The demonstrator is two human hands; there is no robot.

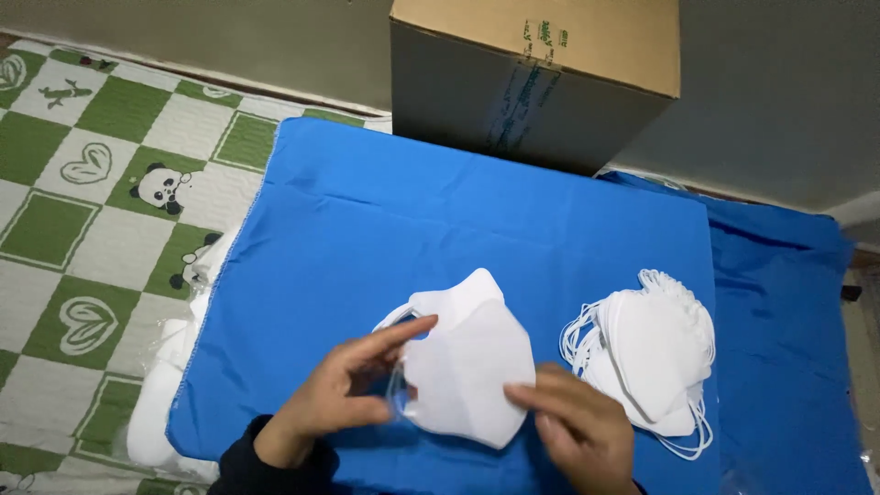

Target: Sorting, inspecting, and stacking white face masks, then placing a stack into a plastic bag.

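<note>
White folded mask [467,362] is pinched in both grips — left hand [335,399], right hand [577,426] — a loose pinch could drop it onto the near stack of masks [651,353].

My head camera gives me an evenly lit, fairly soft picture; the light seems to fall from overhead, slightly cool. The bright blue cloth sheet [513,229] is saturated and shows faint creases without glare. The folded white fabric mask [467,367] looks nearly blown out, with little surface detail. The brown cardboard box [532,82] has a shaded dark front. Both hands look slightly motion-blurred.
</note>
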